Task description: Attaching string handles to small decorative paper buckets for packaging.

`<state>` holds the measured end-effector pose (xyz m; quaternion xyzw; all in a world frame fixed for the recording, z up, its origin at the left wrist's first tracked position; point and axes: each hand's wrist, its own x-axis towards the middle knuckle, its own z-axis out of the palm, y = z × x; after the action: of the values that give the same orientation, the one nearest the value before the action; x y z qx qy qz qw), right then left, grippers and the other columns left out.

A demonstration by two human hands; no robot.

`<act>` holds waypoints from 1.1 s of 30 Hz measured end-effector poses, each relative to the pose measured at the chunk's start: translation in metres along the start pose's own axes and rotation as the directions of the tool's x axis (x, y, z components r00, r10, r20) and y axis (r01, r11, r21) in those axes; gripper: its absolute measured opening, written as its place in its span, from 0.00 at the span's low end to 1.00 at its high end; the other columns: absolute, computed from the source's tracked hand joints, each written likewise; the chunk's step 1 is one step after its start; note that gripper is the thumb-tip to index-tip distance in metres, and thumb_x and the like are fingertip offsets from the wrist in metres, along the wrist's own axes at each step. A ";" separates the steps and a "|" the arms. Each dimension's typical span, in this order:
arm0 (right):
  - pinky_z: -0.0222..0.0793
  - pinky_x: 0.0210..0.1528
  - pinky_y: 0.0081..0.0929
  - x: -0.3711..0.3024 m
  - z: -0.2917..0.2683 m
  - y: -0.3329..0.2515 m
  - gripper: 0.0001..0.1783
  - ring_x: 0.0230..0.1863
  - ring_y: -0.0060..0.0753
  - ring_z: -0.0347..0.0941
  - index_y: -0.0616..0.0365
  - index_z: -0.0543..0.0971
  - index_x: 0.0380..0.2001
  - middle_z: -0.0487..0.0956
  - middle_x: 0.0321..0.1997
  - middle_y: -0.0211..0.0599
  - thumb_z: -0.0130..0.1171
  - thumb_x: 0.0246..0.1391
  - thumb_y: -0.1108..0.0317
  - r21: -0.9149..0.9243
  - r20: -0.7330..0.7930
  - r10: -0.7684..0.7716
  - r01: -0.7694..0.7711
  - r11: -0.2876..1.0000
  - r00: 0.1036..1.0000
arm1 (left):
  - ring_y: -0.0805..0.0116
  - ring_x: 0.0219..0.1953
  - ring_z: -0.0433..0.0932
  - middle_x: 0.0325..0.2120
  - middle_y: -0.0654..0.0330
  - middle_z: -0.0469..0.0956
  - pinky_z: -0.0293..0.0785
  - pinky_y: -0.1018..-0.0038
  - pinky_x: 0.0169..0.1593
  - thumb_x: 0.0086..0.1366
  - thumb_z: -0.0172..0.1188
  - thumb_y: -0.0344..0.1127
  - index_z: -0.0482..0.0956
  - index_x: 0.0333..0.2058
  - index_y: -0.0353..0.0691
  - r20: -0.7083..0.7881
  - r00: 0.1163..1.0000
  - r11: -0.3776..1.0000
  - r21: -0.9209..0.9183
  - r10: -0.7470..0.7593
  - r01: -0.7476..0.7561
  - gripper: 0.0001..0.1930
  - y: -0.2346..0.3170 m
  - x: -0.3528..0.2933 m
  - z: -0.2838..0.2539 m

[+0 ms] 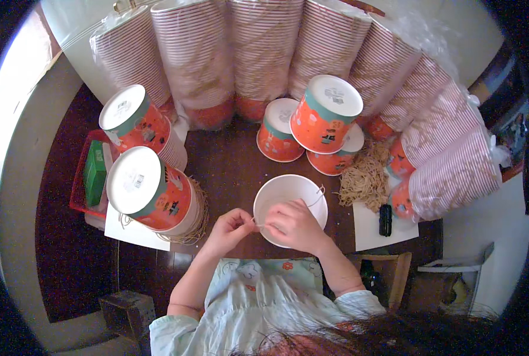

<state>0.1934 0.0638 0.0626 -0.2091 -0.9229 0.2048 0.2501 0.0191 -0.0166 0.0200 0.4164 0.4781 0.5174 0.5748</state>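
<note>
An open paper bucket [281, 188], white inside, stands on the dark table just in front of me. At its near left rim my left hand [232, 230] is closed, thumb and fingers pinching a thin pale cord [258, 225]. My right hand [294, 224] is over the bucket's mouth, its fingers closed on the same cord close to the left hand. Past the right hand, a loose bit of cord curves up by the bucket's right rim. The bucket's outer side and the fingertips of my right hand are mostly hidden.
Upside-down orange buckets [326, 115] stand beyond the open one. More buckets [175, 199] are at left, with cord around their base. A tangled heap of tan cord [365, 178] and a small black object [385, 221] lie right. Tall wrapped bucket stacks [193, 59] line the back.
</note>
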 end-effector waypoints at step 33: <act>0.61 0.31 0.31 -0.004 0.037 -0.015 0.05 0.29 0.33 0.68 0.53 0.74 0.17 0.72 0.24 0.29 0.59 0.33 0.69 0.057 -0.152 0.197 -0.191 0.980 0.969 | 0.80 0.21 0.68 0.21 0.64 0.71 0.65 0.82 0.26 0.48 0.60 0.30 0.72 0.28 0.36 -0.257 0.954 0.894 0.447 0.152 -0.023 0.09 -0.023 -0.019 -0.008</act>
<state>0.1723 0.0394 0.0386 -0.3086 -0.8711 0.2304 0.3048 0.0161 -0.0383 -0.0017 0.4775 0.6405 0.4763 0.3672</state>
